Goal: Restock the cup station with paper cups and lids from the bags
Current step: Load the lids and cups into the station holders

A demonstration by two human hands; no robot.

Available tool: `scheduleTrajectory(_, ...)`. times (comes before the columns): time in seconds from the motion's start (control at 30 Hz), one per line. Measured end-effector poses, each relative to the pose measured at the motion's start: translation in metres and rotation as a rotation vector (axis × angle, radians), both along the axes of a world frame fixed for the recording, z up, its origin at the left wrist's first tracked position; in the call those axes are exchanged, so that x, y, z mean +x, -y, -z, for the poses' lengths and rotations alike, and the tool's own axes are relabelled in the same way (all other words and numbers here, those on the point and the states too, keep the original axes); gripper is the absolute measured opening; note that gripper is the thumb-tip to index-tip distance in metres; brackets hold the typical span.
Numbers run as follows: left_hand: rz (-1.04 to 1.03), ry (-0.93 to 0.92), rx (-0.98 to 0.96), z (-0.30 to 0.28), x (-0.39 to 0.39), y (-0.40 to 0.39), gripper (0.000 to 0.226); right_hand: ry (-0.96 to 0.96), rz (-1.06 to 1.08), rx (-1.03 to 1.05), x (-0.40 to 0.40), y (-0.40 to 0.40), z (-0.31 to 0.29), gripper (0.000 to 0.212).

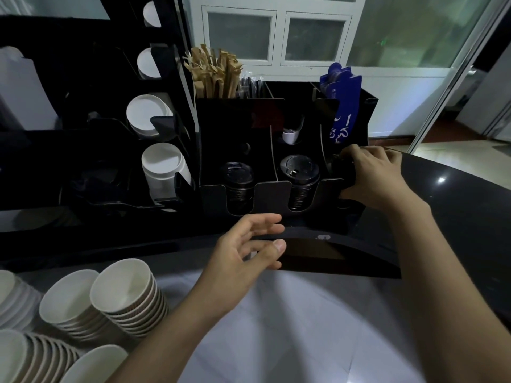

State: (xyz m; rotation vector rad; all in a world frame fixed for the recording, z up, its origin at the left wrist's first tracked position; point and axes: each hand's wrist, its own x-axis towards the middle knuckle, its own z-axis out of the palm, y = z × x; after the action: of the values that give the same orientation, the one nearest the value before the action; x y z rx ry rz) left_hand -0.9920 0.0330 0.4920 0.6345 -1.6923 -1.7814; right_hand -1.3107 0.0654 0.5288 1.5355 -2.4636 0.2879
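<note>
A black organizer point(272, 194) stands on the counter with three front slots. Stacks of black lids fill the left slot point(237, 178) and the middle slot point(300, 172). My right hand point(370, 175) is at the right slot, closed around a stack of black lids point(341, 168). My left hand point(249, 244) hovers in front of the organizer with fingers spread and nothing in it. Stacks of paper cups point(121, 294) lie at the lower left. A black rack to the left holds white cup stacks point(163, 170) in its tubes.
Brown stir-stick packets point(215, 73) and blue sleeves point(343, 100) stand in the organizer's rear compartments. A small white cup point(290, 135) sits behind the middle slot. A dark counter point(456, 205) curves to the right. A pale surface point(290, 327) lies below my arms.
</note>
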Motion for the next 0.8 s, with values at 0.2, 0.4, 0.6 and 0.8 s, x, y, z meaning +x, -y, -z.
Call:
scheduleTrajectory(0.2, -0.003, -0.012, -0.014, -0.001, 0.001, 0.002, 0.041, -0.077, -0.003, -0.01, 0.004, -0.008, 0.012, 0.077)
scheduleTrajectory(0.4, -0.015, -0.019, -0.036, -0.001, 0.005, 0.004, 0.033, 0.039, 0.067, -0.087, 0.023, -0.022, 0.01, 0.074)
scheduleTrajectory(0.6, -0.028, 0.01, -0.079, -0.001, 0.01, 0.004, 0.026, 0.245, 0.042, -0.458, 0.078, -0.047, 0.016, 0.032)
scheduleTrajectory(0.8, -0.059, 0.015, -0.095, -0.002, 0.024, 0.0, 0.019, 0.539, -0.051, -0.533, 0.139, -0.06, 0.029, 0.025)
